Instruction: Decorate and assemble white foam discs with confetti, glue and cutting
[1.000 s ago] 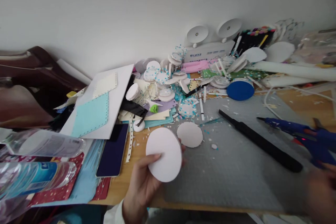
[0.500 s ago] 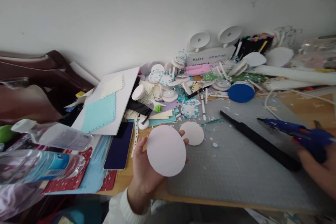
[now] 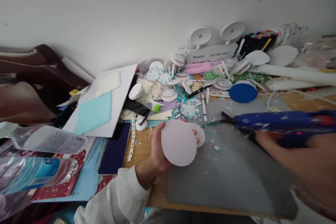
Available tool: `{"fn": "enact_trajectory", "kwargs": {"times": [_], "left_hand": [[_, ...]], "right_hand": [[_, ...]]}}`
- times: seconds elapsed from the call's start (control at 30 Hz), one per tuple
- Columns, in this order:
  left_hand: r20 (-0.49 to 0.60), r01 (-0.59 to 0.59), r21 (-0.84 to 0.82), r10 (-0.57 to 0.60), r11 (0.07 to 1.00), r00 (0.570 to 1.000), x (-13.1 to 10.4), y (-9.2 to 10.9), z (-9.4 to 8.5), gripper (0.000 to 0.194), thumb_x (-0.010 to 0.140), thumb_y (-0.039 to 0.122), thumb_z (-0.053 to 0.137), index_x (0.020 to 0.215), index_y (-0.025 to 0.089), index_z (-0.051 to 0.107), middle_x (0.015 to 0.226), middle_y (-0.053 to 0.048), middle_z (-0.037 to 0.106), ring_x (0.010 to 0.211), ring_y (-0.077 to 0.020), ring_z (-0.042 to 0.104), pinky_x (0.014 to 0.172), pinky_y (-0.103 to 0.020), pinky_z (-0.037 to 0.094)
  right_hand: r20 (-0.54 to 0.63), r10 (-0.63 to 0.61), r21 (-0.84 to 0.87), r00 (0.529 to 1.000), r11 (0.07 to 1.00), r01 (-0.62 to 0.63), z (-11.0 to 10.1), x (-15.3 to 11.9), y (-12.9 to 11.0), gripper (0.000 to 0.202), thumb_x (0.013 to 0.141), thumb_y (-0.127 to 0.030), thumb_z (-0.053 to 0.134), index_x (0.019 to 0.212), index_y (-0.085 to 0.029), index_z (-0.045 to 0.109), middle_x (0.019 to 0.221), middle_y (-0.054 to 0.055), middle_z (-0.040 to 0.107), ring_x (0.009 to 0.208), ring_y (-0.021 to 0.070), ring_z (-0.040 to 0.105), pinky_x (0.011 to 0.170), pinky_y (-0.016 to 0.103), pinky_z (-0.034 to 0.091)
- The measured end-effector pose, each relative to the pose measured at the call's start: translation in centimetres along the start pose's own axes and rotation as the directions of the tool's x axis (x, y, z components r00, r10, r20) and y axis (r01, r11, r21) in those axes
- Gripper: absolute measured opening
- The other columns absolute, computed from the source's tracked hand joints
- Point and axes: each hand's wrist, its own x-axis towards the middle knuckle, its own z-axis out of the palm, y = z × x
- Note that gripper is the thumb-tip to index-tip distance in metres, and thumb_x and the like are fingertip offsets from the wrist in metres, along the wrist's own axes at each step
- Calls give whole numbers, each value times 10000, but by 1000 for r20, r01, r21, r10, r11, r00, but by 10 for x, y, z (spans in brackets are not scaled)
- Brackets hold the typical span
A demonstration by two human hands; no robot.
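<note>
A round white paper disc (image 3: 179, 142) is gripped in my left hand (image 3: 158, 147), thumb at its left edge and fingertips showing at its right. Partly behind it, a second white disc (image 3: 200, 135) lies on the grey cutting mat (image 3: 217, 182). My right hand (image 3: 296, 154), blurred by motion, is closed around a blue hot glue gun (image 3: 273, 122) with a small red light. Its nozzle points left, toward the held disc but apart from it. Under the glue gun, a long black tool (image 3: 250, 135) on the mat is mostly covered.
White discs with blue-white bead strings (image 3: 190, 108) crowd the back. A blue round lid (image 3: 243, 92) stands behind the mat. On the left are a dark phone (image 3: 115, 148), a white board (image 3: 123, 94) and plastic bottles (image 3: 49, 171). A white cord (image 3: 270, 99) runs at right.
My right hand has lifted the glue gun off the right side and brought it left, over the black tool. My left hand, with the disc, has shifted right and slightly up.
</note>
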Motion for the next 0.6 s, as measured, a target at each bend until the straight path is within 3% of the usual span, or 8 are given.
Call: {"fn": "enact_trajectory", "kwargs": {"times": [0.07, 0.13, 0.2, 0.37, 0.6], "left_hand": [[-2, 29, 3, -29, 1000, 1000, 1, -1, -3, 528, 830, 577, 492, 1158, 178, 604, 1015, -152, 714, 895, -334, 699, 739, -433, 531], [-23, 55, -8, -55, 998, 998, 1, -2, -5, 553, 828, 592, 486, 1149, 160, 615, 976, -142, 721, 853, -326, 707, 737, -422, 525], [-32, 81, -16, -81, 997, 996, 0, -2, -7, 571, 834, 598, 474, 1163, 154, 620, 959, -132, 728, 819, -321, 712, 736, -419, 518], [-12, 95, 3, -94, 996, 995, 1, -4, -9, 558, 860, 578, 459, 1187, 155, 620, 986, -143, 740, 845, -317, 712, 799, -416, 489], [-30, 49, 60, -47, 997, 998, 3, -12, -8, 577, 846, 558, 496, 1200, 115, 606, 982, -157, 742, 945, -322, 692, 856, -390, 466]], "right_hand": [[-66, -229, 31, 971, 972, 232, 18, 3, -25, 314, 784, -403, 631, 540, -257, 497, 407, -20, 498, 347, 168, 474, 374, 283, 359], [-47, -339, 85, 940, 936, 342, 32, -1, -40, 191, 814, -385, 608, 723, -218, 589, 568, 17, 642, 454, 183, 598, 444, 278, 453], [15, -344, 137, 939, 931, 339, 39, -9, -45, 183, 821, -370, 619, 850, -192, 595, 667, 36, 687, 525, 186, 651, 498, 265, 497], [101, -266, 180, 959, 952, 246, 40, -23, -43, 169, 831, -359, 595, 867, -202, 542, 645, 27, 666, 508, 186, 654, 486, 256, 509], [132, -383, 275, 914, 900, 337, 42, -28, -40, 132, 828, -294, 614, 876, -208, 525, 712, 24, 659, 578, 169, 670, 573, 242, 548]]}}
